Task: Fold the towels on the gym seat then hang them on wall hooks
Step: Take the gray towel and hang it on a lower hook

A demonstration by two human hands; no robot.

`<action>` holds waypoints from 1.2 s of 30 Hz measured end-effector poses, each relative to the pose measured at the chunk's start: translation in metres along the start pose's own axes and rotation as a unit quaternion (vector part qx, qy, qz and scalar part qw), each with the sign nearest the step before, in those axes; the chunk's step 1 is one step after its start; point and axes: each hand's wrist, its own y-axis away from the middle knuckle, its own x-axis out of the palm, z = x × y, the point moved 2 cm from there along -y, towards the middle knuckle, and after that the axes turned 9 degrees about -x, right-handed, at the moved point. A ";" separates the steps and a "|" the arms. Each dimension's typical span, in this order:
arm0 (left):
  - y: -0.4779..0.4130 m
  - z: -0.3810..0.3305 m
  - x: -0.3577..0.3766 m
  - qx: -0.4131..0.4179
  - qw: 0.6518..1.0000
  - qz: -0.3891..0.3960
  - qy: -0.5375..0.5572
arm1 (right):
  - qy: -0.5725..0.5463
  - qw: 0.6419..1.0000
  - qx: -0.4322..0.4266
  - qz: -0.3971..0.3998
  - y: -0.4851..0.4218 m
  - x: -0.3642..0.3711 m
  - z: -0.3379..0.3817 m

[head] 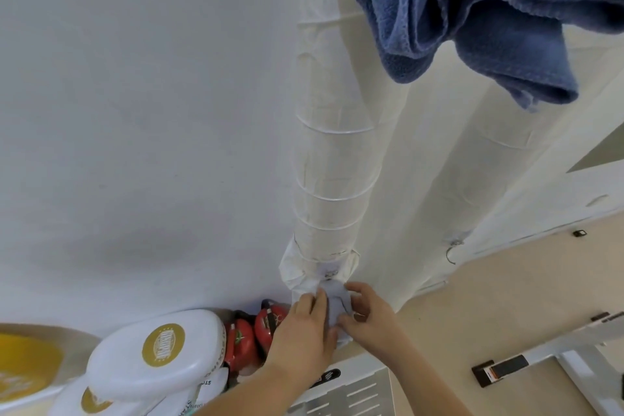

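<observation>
Head view, near to far. Blue towel (489, 20): hangs in folds at top R, close to lens. White pad (152, 358) w/ gold emblem, lower L; red gloves (251, 338) just beside it. L hand (304, 324) & R hand (368, 314): both grip a bunched pale towel (334, 306) from opp. sides, fingers curled on the cloth. Pale towel sits just under a metal hook (329, 273) at the end of a wrapped pipe (332, 162) on the white wall (135, 111). Second hook (451, 252) to the R, bare.

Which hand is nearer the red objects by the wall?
Left. The left hand is right beside the red objects; the right hand is beyond it, across the pale cloth both hold.
</observation>
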 end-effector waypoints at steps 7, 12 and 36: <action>-0.017 0.015 0.007 0.000 1.000 0.017 -0.001 | 0.138 0.990 -0.016 0.035 -0.010 0.001 0.000; -0.029 0.019 0.012 -0.004 1.000 0.020 0.009 | 0.162 0.985 -0.021 -0.055 -0.012 0.022 -0.010; -0.008 0.030 -0.029 0.058 0.995 -0.074 0.029 | 0.313 0.942 -0.072 -0.099 0.008 0.011 0.032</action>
